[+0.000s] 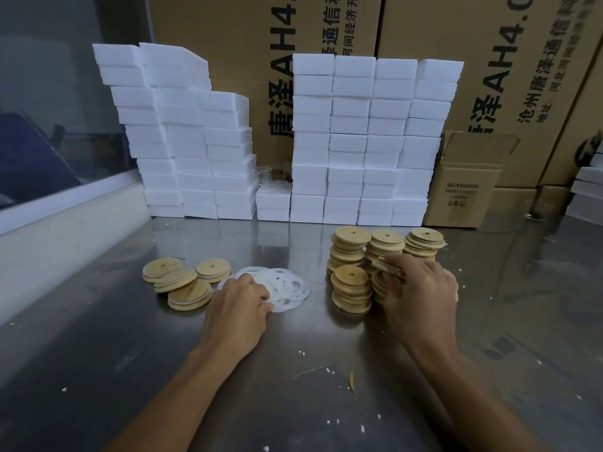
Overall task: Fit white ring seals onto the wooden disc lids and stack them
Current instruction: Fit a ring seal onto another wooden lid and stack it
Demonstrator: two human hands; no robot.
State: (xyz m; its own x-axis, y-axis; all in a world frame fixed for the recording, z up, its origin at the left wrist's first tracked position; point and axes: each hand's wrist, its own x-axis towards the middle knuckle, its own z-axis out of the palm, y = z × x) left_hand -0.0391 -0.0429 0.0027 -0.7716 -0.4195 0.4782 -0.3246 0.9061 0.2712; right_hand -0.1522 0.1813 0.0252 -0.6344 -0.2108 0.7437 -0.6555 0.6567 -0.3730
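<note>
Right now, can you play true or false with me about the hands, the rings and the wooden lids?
1. The left hand is on the pile of white rings. True.
2. The right hand is holding nothing. False: it grips a wooden lid at the stacks.
3. The tall lid stacks stand to the right of the rings. True.
4. The lids on the left make one neat tall tower. False: they lie in a low, loose, overlapping heap.
5. White blocks are piled at the back of the table. True.
</note>
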